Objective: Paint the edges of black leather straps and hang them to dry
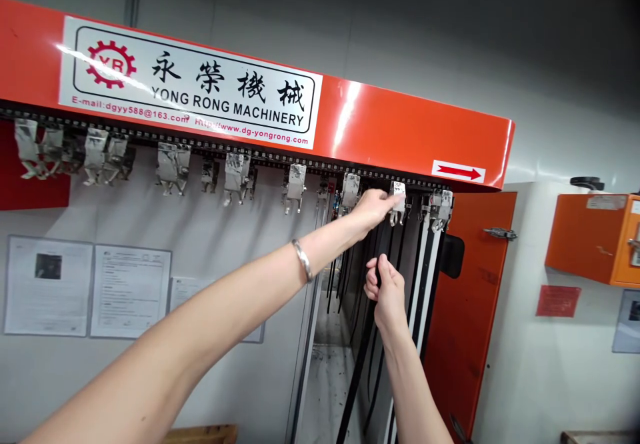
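The left hand (373, 207) reaches up and right, its fingers (389, 197) touching a metal clip (397, 203) under the orange beam (400, 134); I cannot tell whether that grip is closed. The right hand (386, 291) sits lower, its grip pinched shut on a black strap (361, 371). The strap's long axis runs nearly vertical, tilting down and left from just below the clip. Of the 2 hands, the left is nearer the clip. Pale-striped straps (426, 284) hang just right, and papers (127, 291) line the wall to the left.
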`<state>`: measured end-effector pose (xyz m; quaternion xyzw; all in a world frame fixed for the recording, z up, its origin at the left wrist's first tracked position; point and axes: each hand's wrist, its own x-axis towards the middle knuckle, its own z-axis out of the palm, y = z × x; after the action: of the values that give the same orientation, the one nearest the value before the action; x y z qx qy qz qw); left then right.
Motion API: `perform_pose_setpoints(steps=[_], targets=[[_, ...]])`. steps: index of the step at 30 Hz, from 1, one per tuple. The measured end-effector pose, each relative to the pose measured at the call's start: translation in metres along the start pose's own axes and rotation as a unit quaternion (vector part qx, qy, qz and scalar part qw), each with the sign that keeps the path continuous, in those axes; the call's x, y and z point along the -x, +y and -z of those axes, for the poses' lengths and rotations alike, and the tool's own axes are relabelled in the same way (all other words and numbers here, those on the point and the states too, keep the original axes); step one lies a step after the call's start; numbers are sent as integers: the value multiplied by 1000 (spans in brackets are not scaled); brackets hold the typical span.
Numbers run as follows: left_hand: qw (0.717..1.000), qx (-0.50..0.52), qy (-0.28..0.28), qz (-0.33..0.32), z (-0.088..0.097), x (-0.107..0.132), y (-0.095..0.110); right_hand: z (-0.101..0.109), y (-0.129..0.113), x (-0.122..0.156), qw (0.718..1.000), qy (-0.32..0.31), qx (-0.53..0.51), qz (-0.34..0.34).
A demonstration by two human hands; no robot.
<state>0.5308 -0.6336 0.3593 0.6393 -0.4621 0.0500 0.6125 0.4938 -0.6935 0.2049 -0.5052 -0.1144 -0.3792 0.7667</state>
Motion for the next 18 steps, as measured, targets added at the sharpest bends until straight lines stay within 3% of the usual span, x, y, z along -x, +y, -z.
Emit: perform_pose_setpoints(steps=[6,9,13,16,18], targets=[[997,-62,33,-22,-7,22,-35,4,1,-1,999,3,41,10],[996,-69,40,-27,-10,22,-36,5,1,-3,996,14,84,18],[997,-77,-9,-4,-8,41,-33,6,-3,-5,982,48,177,44],[983,-155,-87,44,19,90,-20,19,-1,24,961,81,259,62],[956,-242,-159,56,58,143,-2,33,9,69,939,100,323,58]])
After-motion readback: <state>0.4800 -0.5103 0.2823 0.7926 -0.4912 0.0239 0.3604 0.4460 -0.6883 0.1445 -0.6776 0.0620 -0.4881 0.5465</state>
